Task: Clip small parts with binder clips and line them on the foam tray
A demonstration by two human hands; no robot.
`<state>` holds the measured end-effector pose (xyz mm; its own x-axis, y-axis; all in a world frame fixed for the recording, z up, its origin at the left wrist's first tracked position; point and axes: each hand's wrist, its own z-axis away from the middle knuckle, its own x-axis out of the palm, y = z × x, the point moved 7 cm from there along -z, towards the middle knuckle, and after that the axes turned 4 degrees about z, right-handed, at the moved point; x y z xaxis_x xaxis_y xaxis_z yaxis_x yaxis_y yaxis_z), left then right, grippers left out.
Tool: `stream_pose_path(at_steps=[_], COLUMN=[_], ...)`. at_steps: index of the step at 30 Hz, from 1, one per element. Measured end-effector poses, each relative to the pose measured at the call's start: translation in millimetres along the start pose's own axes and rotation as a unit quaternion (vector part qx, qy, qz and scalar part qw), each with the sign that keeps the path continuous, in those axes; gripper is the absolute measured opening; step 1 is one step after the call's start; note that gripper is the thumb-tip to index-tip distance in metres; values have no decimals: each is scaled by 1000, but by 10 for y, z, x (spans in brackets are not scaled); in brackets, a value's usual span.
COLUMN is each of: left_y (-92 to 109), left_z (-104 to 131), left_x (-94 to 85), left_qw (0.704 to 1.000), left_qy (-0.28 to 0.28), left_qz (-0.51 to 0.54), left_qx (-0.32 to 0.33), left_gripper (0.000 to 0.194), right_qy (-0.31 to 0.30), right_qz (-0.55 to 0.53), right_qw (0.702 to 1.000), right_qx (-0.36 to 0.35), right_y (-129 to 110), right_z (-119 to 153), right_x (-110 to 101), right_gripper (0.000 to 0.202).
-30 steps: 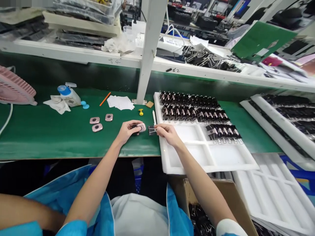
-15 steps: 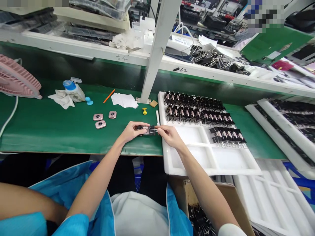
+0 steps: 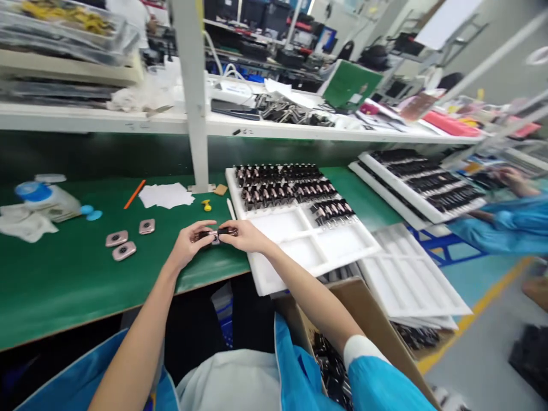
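Note:
Over the green mat, my left hand (image 3: 188,244) grips the left side of a small pink watch case (image 3: 215,237) with black binder clips on it. My right hand (image 3: 243,235) pinches the black clip (image 3: 226,230) at its right side. Three loose pink watch cases (image 3: 146,226) lie to the left on the mat. Right of my hands is a white foam tray (image 3: 274,281) with rows of clipped cases (image 3: 274,194) in its rear compartments and a shorter row at the right.
A yellow stopper (image 3: 206,205), white papers (image 3: 166,195), an orange stick (image 3: 135,194) and a bottle (image 3: 51,202) lie behind. An open cardboard box (image 3: 359,302) of clips stands below the tray. At the far right another person's hand (image 3: 514,180) is near stacked trays (image 3: 363,165).
The view has swung right, showing another person's blue sleeve. My right fingers have moved from the clip's wire handles to close against the clip's black body.

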<state>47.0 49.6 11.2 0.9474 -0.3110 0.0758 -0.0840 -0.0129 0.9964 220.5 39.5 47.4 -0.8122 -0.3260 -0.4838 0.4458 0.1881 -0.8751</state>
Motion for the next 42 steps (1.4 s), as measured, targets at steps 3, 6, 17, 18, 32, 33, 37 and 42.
stream_pose_path(at_steps=[3, 6, 17, 18, 32, 33, 37, 42], left_y=[21, -37, -68, -69, -14, -12, -13, -46], left_z=[-54, -50, -39, -40, -158, -178, -236, -264], left_x=[-136, -232, -173, -177, -171, -172, -159, -144], left_qw=[994, 983, 991, 991, 985, 983, 975, 973], left_qy=[91, 164, 122, 120, 150, 159, 180, 190], left_qz=[30, 34, 13, 5, 11, 7, -13, -32], left_qx=[58, 68, 53, 55, 81, 94, 132, 127], left_gripper=[48, 35, 60, 59, 39, 37, 22, 32], right_qy=[101, 227, 508, 498, 465, 458, 431, 403], right_qz=[-78, -101, 288, 296, 370, 378, 406, 406], right_qw=[990, 963, 798, 799, 794, 794, 793, 812], right_qx=[61, 101, 151, 159, 132, 131, 141, 110], right_y=[69, 215, 1055, 1118, 1215, 1222, 1233, 1077], right_z=[189, 649, 1771, 1751, 1629, 1632, 1583, 1684], right_x=[-301, -849, -2336, -2321, -2235, -2232, -2213, -2340], right_gripper=[25, 33, 17, 17, 14, 14, 14, 31])
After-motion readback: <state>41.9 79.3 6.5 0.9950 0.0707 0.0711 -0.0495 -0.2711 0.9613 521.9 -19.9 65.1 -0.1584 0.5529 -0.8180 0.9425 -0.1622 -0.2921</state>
